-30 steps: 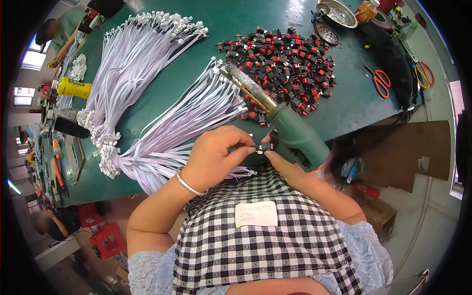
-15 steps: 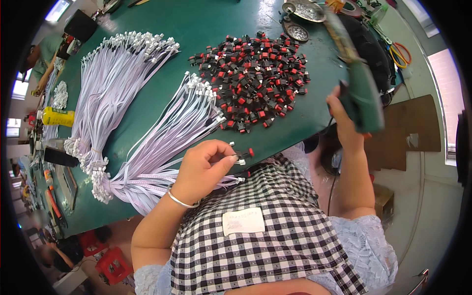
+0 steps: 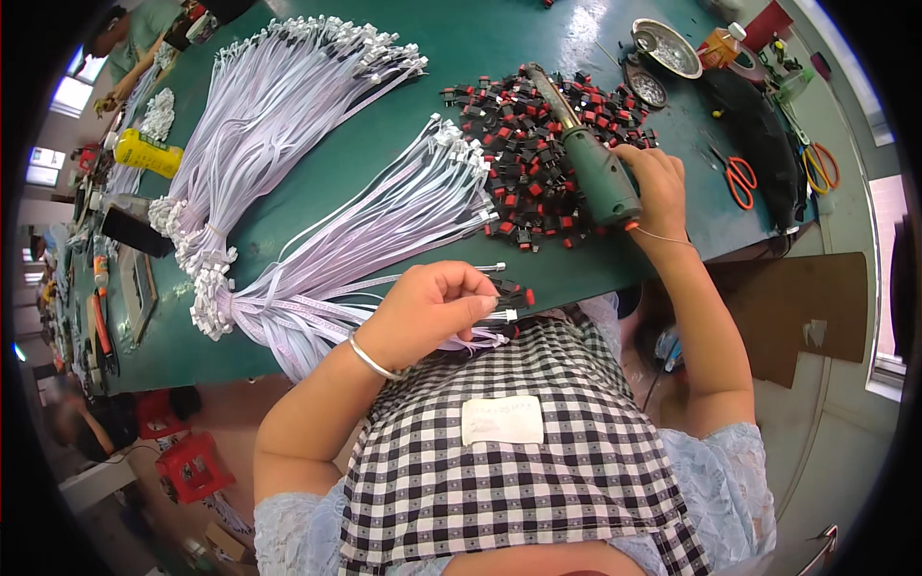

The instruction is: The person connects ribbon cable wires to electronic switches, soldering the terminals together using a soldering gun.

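Observation:
My right hand (image 3: 661,192) grips a green heat gun (image 3: 600,178) with a long metal barrel. Its barrel points up and left over a heap of small red-and-black rocker switches (image 3: 533,206). Near the table's front edge my left hand (image 3: 437,305) is closed in a pinch on pale ribbon cables. White connectors (image 3: 501,315) and a red-and-black switch (image 3: 519,295) stick out beyond its fingertips. Exactly which strand it pinches is hidden by the fingers. Behind that hand fans a bundle of ribbon cables (image 3: 384,216) with white plugs on the ends.
A larger cable bundle (image 3: 274,106) lies at the far left, beside a yellow bottle (image 3: 146,154). Metal dishes (image 3: 667,48), orange-handled scissors (image 3: 740,182) and a black bag-like object (image 3: 754,144) sit at the right. A co-worker (image 3: 139,38) is at the upper left.
My right hand has brought the heat gun left, from beyond the table's right side to over the switches. My left hand keeps its pinch; the whole view has shifted slightly.

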The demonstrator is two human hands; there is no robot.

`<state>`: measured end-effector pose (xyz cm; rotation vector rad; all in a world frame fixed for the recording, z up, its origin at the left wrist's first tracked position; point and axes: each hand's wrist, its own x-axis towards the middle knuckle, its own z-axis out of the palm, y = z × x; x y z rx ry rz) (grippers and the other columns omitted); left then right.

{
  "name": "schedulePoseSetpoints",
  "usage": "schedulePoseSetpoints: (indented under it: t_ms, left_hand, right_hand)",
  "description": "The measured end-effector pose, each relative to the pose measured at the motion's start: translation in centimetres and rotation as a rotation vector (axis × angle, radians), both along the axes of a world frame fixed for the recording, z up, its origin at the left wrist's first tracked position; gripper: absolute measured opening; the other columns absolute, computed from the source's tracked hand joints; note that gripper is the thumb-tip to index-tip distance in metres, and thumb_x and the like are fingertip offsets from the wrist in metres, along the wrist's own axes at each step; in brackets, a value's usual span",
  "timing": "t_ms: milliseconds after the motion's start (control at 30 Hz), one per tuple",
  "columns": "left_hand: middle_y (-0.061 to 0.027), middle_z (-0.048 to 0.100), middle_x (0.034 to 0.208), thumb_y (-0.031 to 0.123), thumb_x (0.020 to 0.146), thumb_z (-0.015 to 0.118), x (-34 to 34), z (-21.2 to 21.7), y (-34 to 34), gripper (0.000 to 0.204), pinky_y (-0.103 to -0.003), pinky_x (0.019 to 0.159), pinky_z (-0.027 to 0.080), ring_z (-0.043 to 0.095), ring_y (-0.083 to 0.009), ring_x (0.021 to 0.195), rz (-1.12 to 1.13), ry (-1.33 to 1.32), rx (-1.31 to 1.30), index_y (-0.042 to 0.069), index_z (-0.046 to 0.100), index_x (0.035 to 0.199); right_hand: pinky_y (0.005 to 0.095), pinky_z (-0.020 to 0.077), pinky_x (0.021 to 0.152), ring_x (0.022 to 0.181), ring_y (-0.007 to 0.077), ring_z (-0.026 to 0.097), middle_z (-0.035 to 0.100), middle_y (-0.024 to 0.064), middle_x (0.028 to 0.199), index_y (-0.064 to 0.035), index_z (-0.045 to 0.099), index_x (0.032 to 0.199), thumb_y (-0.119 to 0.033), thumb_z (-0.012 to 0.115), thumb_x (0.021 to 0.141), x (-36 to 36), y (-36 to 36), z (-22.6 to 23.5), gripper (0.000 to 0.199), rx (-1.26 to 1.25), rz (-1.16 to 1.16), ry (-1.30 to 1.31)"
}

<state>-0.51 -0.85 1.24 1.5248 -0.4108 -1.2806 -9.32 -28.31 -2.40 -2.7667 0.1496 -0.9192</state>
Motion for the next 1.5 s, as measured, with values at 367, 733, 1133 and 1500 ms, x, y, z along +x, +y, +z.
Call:
schedulePoseSetpoints:
  t_ms: [367,733,1133,1500]
  left_hand:
    - [-0.0002,0.054,0.069,0.01,0.079,0.058,-0.9,-1.5,0.6,0.009,-0.022,0.053,0.042,0.052,-0.0086,0.059,-0.199,-0.434,-0.106,0.002,0.059,0.081]
    - [-0.0076,0.054,0.07,0.009,0.071,0.062,2.4,-0.4,-0.9,0.005,-0.034,0.06,0.042,0.052,-0.0248,0.066,-0.153,-1.353,-0.137,0.006,0.059,0.074]
    - [-0.0066,0.052,0.074,0.007,0.067,0.064,2.0,-2.2,-0.8,0.014,-0.035,0.064,0.042,0.051,-0.026,0.074,-0.236,-1.399,-0.043,0.007,0.058,0.079]
    - [-0.0084,0.051,0.071,0.013,0.07,0.062,0.7,-2.3,1.0,0.012,-0.036,0.062,0.042,0.051,-0.0268,0.07,-0.436,-1.139,0.014,0.006,0.056,0.078]
  right_hand:
    - [0.0238,0.0447,0.067,0.078,0.0125,0.055,0.059,0.006,0.088,-0.0042,0.047,0.109,0.003,0.059,0.073,-3.5,3.6,5.1,0.039,1.422,0.042,-0.255]
    - [0.0301,0.0441,0.07,0.079,0.0176,0.054,0.056,0.0119,0.09,-0.0059,0.043,0.109,0.001,0.061,0.07,-6.7,7.3,2.3,0.044,1.795,0.211,-0.297]
    - [0.0361,0.0481,0.077,0.086,0.0202,0.054,0.053,0.0104,0.094,-0.0048,0.041,0.113,0.006,0.064,0.067,-7.1,8.4,1.5,0.052,1.751,0.228,-0.272]
    - [0.0324,0.0489,0.072,0.083,0.0184,0.054,0.053,0.0102,0.092,-0.0052,0.041,0.113,0.004,0.063,0.069,-6.8,9.3,0.8,0.05,1.749,0.218,-0.156]
